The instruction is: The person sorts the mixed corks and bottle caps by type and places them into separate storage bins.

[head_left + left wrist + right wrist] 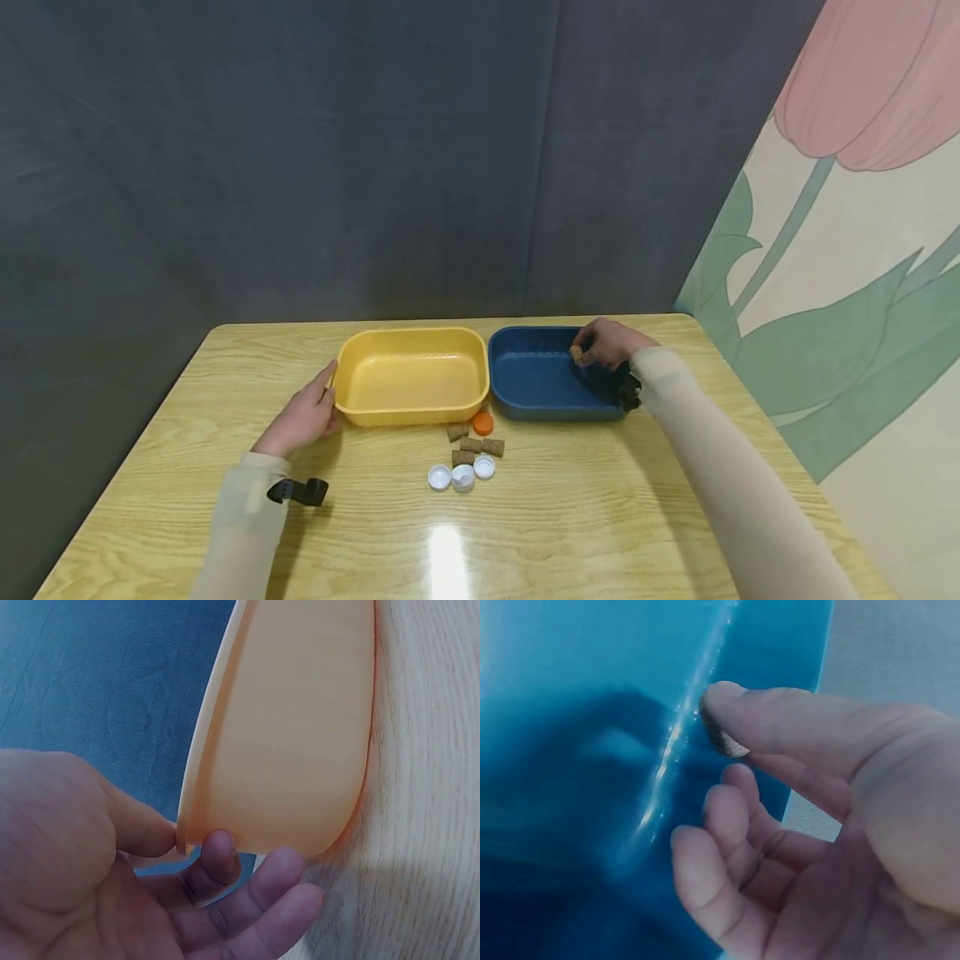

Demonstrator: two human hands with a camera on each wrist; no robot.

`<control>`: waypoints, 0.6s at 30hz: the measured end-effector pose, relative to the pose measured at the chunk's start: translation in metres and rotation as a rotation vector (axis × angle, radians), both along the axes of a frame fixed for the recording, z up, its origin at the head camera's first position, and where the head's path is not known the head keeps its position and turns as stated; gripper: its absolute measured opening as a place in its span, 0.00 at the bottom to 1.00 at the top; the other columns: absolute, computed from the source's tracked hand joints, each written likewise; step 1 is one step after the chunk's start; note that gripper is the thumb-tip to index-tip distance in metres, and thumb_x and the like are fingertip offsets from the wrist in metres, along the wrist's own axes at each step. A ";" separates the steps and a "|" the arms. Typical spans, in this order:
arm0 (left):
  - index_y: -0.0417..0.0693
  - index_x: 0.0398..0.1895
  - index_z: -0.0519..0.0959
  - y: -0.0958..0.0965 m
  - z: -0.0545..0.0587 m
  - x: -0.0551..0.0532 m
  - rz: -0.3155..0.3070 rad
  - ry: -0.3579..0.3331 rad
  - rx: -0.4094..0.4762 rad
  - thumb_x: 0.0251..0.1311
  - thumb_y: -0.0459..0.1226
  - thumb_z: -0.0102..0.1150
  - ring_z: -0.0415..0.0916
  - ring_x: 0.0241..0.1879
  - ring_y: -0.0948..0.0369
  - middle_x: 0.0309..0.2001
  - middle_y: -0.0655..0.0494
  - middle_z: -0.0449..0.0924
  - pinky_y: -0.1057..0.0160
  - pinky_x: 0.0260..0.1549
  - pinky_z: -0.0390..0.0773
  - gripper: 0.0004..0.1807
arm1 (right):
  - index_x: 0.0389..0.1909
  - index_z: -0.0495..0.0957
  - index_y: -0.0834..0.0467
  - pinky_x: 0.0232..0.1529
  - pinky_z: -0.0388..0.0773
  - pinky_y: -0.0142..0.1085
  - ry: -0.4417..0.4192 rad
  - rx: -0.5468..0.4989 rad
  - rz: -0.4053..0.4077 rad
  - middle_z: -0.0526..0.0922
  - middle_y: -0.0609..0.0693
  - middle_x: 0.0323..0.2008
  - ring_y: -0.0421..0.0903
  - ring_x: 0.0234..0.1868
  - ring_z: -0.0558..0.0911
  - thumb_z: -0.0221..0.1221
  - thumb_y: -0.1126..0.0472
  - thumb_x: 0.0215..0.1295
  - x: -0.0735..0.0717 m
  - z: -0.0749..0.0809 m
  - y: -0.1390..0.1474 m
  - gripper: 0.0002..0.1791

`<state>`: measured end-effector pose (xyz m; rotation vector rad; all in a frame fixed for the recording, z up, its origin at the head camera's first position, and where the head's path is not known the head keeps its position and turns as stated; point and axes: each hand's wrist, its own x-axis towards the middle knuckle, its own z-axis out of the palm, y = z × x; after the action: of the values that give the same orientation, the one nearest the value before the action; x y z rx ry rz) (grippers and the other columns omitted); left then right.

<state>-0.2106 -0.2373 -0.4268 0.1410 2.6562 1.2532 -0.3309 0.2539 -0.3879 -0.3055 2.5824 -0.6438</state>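
Observation:
My right hand (611, 343) is over the right part of a blue plastic bin (536, 385), pinching a cork (576, 352) between thumb and forefinger. In the right wrist view the cork (724, 739) shows under the thumb tip, with the other fingers loosely bent beside it. At the left end of a yellow bin (412, 379), my left hand (302, 414) grips the rim. The left wrist view shows the thumb on that rim (196, 772) and the fingers bent round the outside of the wall.
Several corks (492, 447) lie in front of the bins, near an orange bottle cap (483, 423) and three white caps (439, 477). The bins stand side by side on the wooden table (570, 517), close to its far edge. A dark cloth (375, 167) hangs behind.

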 end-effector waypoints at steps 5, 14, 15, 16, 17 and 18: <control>0.42 0.81 0.37 0.000 0.000 0.000 0.001 -0.022 0.029 0.81 0.35 0.28 0.72 0.27 0.53 0.29 0.44 0.71 0.55 0.31 0.76 0.31 | 0.64 0.75 0.65 0.29 0.77 0.38 -0.034 0.024 -0.015 0.79 0.55 0.31 0.42 0.22 0.70 0.61 0.64 0.69 0.000 -0.002 0.000 0.23; 0.42 0.81 0.38 0.003 -0.002 -0.005 0.016 -0.017 -0.002 0.80 0.34 0.29 0.75 0.30 0.55 0.34 0.42 0.73 0.55 0.33 0.79 0.31 | 0.65 0.72 0.66 0.30 0.79 0.38 -0.036 0.031 -0.019 0.78 0.56 0.33 0.43 0.24 0.73 0.59 0.63 0.71 0.001 -0.002 0.006 0.25; 0.41 0.81 0.38 0.004 -0.001 -0.005 0.012 -0.015 -0.003 0.80 0.34 0.29 0.75 0.30 0.55 0.34 0.42 0.73 0.55 0.33 0.79 0.31 | 0.66 0.72 0.67 0.30 0.79 0.38 -0.036 0.030 -0.021 0.78 0.57 0.34 0.44 0.24 0.73 0.59 0.63 0.71 0.001 -0.002 0.006 0.25; 0.41 0.81 0.38 0.004 -0.001 -0.005 0.012 -0.013 -0.002 0.80 0.34 0.29 0.75 0.30 0.54 0.33 0.42 0.73 0.55 0.33 0.79 0.31 | 0.66 0.72 0.67 0.30 0.79 0.39 -0.033 0.030 -0.021 0.79 0.58 0.35 0.44 0.25 0.74 0.59 0.63 0.71 0.002 -0.002 0.006 0.25; 0.41 0.81 0.38 0.005 0.000 -0.005 0.010 -0.011 -0.004 0.80 0.34 0.29 0.75 0.30 0.55 0.33 0.42 0.73 0.56 0.33 0.79 0.31 | 0.66 0.71 0.67 0.31 0.80 0.39 -0.035 0.033 -0.024 0.79 0.58 0.36 0.45 0.25 0.74 0.59 0.62 0.71 0.002 -0.002 0.006 0.25; 0.40 0.81 0.38 0.006 0.000 -0.004 0.011 -0.009 -0.004 0.80 0.34 0.29 0.75 0.29 0.54 0.33 0.42 0.73 0.56 0.32 0.79 0.31 | 0.67 0.71 0.67 0.31 0.80 0.40 -0.033 0.037 -0.023 0.79 0.59 0.37 0.45 0.25 0.74 0.59 0.62 0.71 0.002 -0.002 0.007 0.25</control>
<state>-0.2150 -0.2317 -0.4265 0.1208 2.6551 1.2492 -0.3292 0.2604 -0.3894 -0.2515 2.5663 -0.6028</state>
